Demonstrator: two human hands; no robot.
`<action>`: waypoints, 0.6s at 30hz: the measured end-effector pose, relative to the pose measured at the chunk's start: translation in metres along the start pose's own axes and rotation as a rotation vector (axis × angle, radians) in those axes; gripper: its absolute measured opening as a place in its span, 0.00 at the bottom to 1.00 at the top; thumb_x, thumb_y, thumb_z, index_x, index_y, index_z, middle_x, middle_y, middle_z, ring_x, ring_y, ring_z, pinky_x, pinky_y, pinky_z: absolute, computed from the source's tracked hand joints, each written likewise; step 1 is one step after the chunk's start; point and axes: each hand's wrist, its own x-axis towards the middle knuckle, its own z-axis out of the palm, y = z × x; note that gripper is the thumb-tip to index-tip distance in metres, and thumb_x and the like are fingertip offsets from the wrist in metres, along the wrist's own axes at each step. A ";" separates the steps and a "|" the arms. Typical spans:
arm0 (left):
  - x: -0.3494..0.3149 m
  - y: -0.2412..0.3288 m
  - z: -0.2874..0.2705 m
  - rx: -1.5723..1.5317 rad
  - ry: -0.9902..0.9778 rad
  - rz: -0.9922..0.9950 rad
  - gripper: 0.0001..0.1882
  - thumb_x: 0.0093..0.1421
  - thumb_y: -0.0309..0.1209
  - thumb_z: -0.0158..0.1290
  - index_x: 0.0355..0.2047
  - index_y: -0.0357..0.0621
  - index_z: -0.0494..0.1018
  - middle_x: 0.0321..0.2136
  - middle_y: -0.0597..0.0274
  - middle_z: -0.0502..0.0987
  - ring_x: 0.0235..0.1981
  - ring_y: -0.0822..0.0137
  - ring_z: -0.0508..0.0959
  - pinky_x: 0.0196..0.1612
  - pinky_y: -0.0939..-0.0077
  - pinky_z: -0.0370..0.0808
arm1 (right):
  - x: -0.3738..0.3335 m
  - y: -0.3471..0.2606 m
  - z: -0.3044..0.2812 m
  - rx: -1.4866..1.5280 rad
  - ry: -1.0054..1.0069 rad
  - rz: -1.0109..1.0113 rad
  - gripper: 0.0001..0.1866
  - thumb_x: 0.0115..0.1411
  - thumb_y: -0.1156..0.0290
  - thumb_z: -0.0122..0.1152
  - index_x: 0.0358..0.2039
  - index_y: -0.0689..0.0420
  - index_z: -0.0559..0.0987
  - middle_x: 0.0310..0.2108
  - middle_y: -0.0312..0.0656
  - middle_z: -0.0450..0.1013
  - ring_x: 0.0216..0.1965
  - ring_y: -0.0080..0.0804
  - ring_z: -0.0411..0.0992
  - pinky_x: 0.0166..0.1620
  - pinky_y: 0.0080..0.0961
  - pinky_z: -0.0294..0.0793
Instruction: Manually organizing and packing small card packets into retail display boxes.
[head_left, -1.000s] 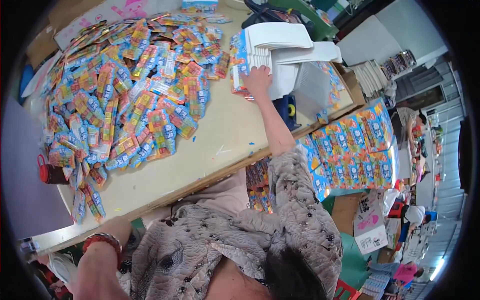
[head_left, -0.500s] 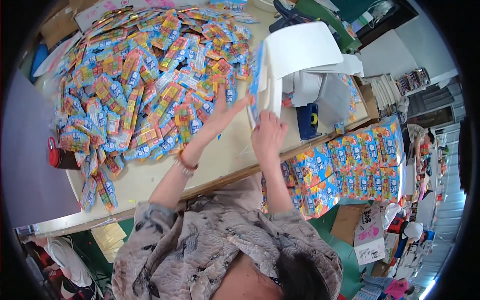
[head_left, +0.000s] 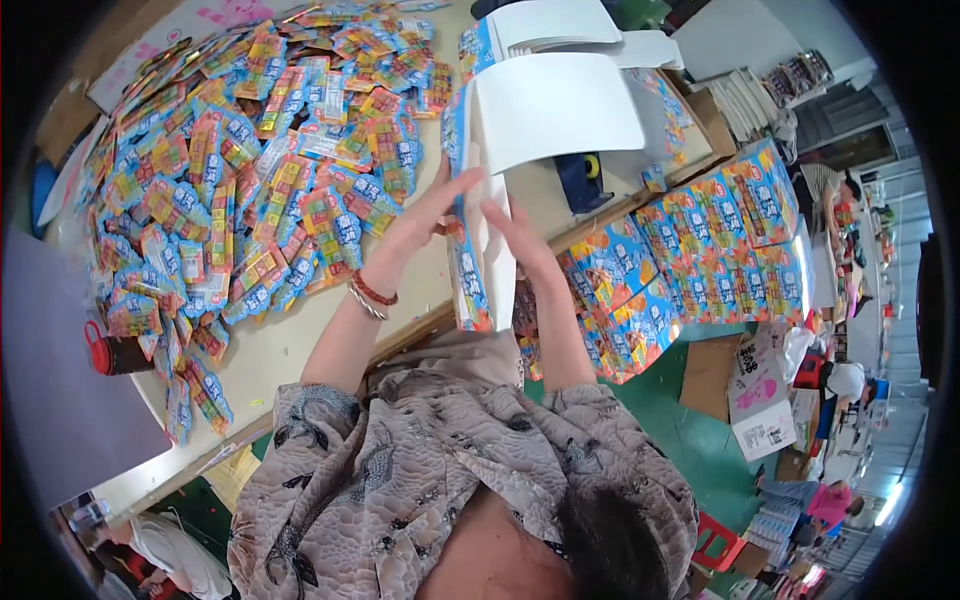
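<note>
A display box (head_left: 468,270), printed blue and orange outside and white inside, stands open at the table's front edge, with its white lid flap (head_left: 560,105) raised toward the far right. My left hand (head_left: 425,215) grips its left wall, the thumb over the rim and the other fingers partly hidden on the outer side. At the opposite wall, my right hand (head_left: 525,245) holds the white edge, its fingertips reaching over the opening. Left of the box lies a wide heap of flat candy packs (head_left: 270,180) in blue, yellow and red.
More open box blanks (head_left: 550,25) lie behind the held box. A blue tape dispenser (head_left: 582,185) sits to the right. Filled printed boxes (head_left: 715,240) are stacked beside the table. A dark jar with a red lid (head_left: 115,355) stands at the left edge. Other people are in the background.
The box has come nearer to me and separated from the stack behind it. My left hand has moved onto its left wall, and my right hand has shifted along the opposite wall.
</note>
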 end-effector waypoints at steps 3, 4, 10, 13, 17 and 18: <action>0.024 -0.017 -0.040 -0.070 -0.123 -0.206 0.39 0.54 0.51 0.53 0.63 0.50 0.57 0.49 0.58 0.70 0.36 0.66 0.75 0.31 0.72 0.76 | 0.022 0.035 -0.022 0.167 -0.104 0.106 0.25 0.60 0.60 0.60 0.51 0.65 0.70 0.44 0.51 0.73 0.43 0.31 0.72 0.45 0.27 0.71; 0.023 -0.016 -0.043 -0.064 -0.120 -0.214 0.39 0.54 0.51 0.53 0.63 0.50 0.57 0.49 0.58 0.70 0.36 0.66 0.75 0.31 0.72 0.76 | 0.026 0.050 -0.032 0.059 -0.085 0.126 0.23 0.58 0.62 0.61 0.49 0.64 0.73 0.40 0.50 0.76 0.40 0.28 0.73 0.42 0.25 0.72; 0.030 0.004 -0.063 0.835 0.055 0.174 0.19 0.49 0.24 0.49 0.43 0.36 0.75 0.34 0.52 0.80 0.33 0.60 0.82 0.36 0.67 0.79 | 0.052 0.060 -0.085 -0.699 0.294 -0.186 0.16 0.48 0.75 0.53 0.39 0.63 0.77 0.34 0.54 0.77 0.38 0.54 0.75 0.43 0.46 0.72; 0.032 0.012 -0.084 0.884 0.152 0.269 0.19 0.44 0.20 0.48 0.39 0.34 0.75 0.33 0.47 0.80 0.33 0.57 0.81 0.35 0.66 0.78 | 0.063 0.064 -0.116 -0.438 0.244 0.115 0.18 0.48 0.75 0.53 0.42 0.63 0.73 0.37 0.54 0.76 0.40 0.53 0.74 0.46 0.45 0.71; 0.026 0.009 -0.047 1.528 0.383 0.434 0.25 0.49 0.24 0.52 0.51 0.43 0.70 0.47 0.53 0.74 0.51 0.58 0.73 0.50 0.62 0.71 | 0.047 0.047 -0.082 -0.827 0.427 -0.072 0.17 0.49 0.75 0.58 0.41 0.58 0.69 0.36 0.48 0.72 0.43 0.48 0.71 0.43 0.43 0.71; 0.026 0.004 -0.039 1.828 0.488 0.561 0.27 0.52 0.26 0.52 0.55 0.46 0.67 0.53 0.55 0.71 0.58 0.59 0.68 0.57 0.64 0.67 | 0.043 0.038 -0.070 -0.990 0.525 -0.183 0.16 0.50 0.75 0.60 0.40 0.56 0.68 0.38 0.46 0.70 0.46 0.48 0.69 0.44 0.44 0.69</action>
